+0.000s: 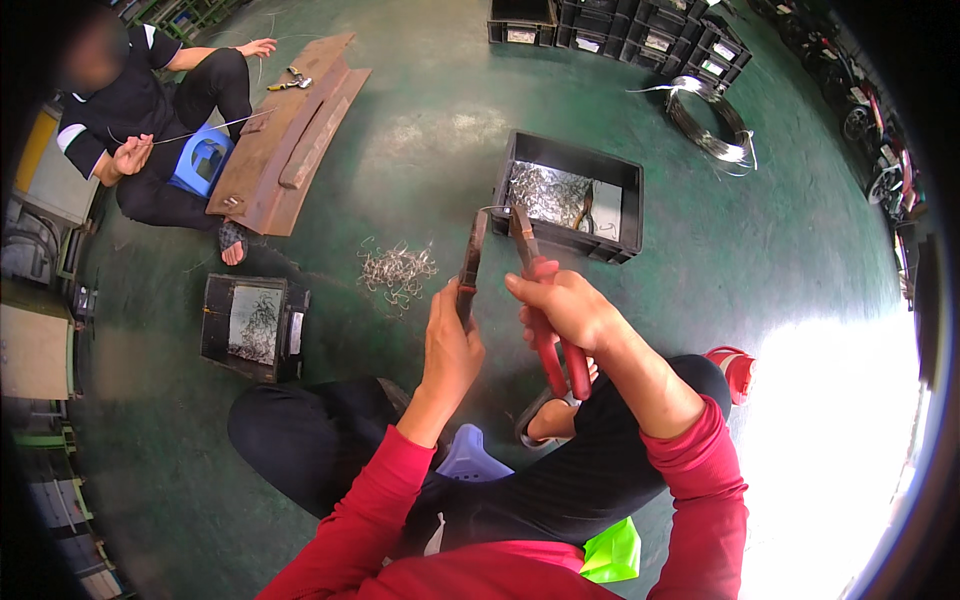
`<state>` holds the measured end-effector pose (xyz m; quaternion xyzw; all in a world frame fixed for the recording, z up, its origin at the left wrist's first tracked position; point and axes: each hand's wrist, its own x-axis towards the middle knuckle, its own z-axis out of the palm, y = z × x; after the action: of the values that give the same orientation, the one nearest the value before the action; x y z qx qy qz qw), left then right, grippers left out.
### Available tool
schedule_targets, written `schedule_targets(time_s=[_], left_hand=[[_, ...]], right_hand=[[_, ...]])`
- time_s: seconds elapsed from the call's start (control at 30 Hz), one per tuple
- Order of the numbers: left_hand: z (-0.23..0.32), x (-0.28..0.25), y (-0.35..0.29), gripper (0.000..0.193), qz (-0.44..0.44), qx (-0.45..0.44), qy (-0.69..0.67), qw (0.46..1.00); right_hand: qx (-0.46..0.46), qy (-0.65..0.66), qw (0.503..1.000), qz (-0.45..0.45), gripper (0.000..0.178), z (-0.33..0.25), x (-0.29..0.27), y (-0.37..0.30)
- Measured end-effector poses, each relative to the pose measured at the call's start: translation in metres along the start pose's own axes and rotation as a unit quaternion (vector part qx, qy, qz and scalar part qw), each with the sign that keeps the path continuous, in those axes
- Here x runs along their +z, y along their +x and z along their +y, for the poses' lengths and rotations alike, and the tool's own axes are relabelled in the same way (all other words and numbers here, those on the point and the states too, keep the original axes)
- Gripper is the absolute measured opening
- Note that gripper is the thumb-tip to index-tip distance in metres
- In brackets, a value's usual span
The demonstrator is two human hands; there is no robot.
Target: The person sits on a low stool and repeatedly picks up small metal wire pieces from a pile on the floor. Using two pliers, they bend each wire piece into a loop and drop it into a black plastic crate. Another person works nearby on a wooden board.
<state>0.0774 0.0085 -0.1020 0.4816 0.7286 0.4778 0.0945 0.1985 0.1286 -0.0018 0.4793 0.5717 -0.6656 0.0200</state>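
Observation:
Closed around a dark, narrow-jawed tool [472, 262], probably pliers, my left hand [450, 345] holds it upright in front of me; its handles are mostly hidden by the palm. My right hand [572, 308] grips red-handled pliers [547, 345], their dark jaws pointing up and away. A short thin wire [495, 208] spans the gap between the two tool tips. Just beyond the tips stands a black crate [628, 250] with many small bent wire pieces [545, 190] and another pair of pliers [586, 210] inside.
Bent wire hooks [398, 272] lie heaped on the green floor, near a second black crate [217, 318]. A wire coil [680, 118] and stacked black crates [650, 40] stand farther back. At left, a seated person [125, 105] holds a long wire beside a brown metal beam [270, 165].

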Motion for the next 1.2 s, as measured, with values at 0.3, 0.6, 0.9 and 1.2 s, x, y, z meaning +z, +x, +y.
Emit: schedule_targets(time_s=[0.3, 0.6, 0.9, 1.2], left_hand=[[-0.004, 0.002, -0.006, 0.028, -0.074, -0.071, -0.098, 0.990], [-0.127, 0.065, -0.048, 0.042, -0.134, -0.261, 0.061, 0.954], [-0.144, 0.062, -0.037, 0.043, -0.095, -0.214, 0.140, 0.962], [-0.009, -0.043, 0.065, 0.018, -0.006, -0.100, -0.206, 0.973]], right_hand=[[-0.018, -0.045, 0.998, 0.028, 0.046, 0.009, -0.007, 0.015], [0.020, 0.162, 0.983, -0.086, 0.044, 0.011, -0.017, 0.017], [0.015, 0.138, 0.976, -0.165, 0.042, 0.008, -0.019, 0.009], [-0.049, -0.318, 0.945, 0.050, 0.047, 0.014, 0.004, 0.008]])
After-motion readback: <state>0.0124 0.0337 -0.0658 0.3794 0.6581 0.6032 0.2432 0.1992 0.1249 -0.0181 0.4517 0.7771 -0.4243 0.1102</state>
